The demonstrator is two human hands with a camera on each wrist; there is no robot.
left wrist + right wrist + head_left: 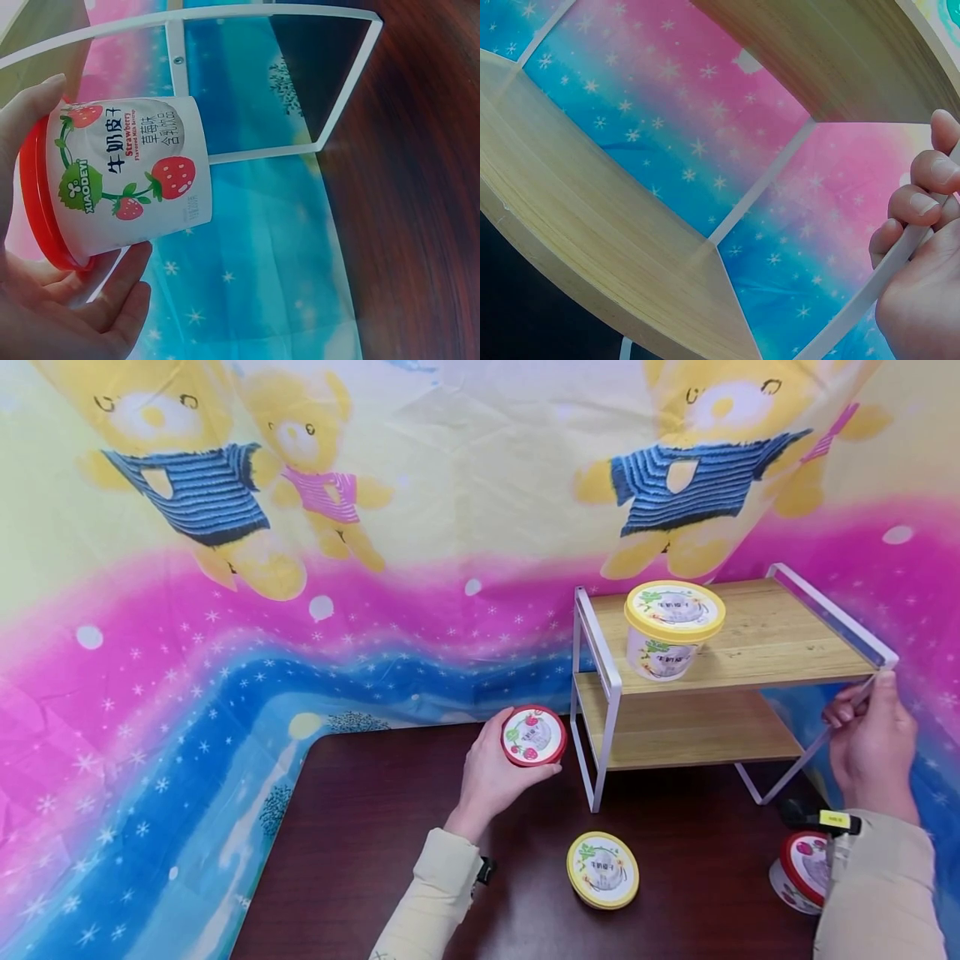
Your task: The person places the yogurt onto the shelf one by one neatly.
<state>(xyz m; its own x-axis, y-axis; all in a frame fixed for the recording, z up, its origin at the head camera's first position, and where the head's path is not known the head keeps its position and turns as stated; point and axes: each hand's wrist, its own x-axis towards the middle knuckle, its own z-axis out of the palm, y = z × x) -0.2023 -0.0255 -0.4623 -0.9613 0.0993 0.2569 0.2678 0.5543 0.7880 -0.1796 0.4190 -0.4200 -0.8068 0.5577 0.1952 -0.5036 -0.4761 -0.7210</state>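
My left hand (pixel 495 777) grips a strawberry milk cup (pixel 135 165) with a red lid, thumb on one side and fingers on the other. The cup is held up left of a two-tier shelf (pixel 780 635), whose white frame shows behind it in the left wrist view. At the shelf's right end, my right hand (pixel 877 743) has its fingers curled round the white metal upright (pixel 892 262), just below the top corner. A yellow-lidded cup (pixel 675 618) stands on the top board, toward the left end; it appears stacked or tall.
On the dark wooden table (pixel 360 843), a yellow-lidded cup (pixel 602 870) stands in front of the shelf. A red-lidded cup (pixel 798 872) is partly hidden by my right sleeve. A bear-patterned cloth (pixel 450 585) hangs behind and at both sides.
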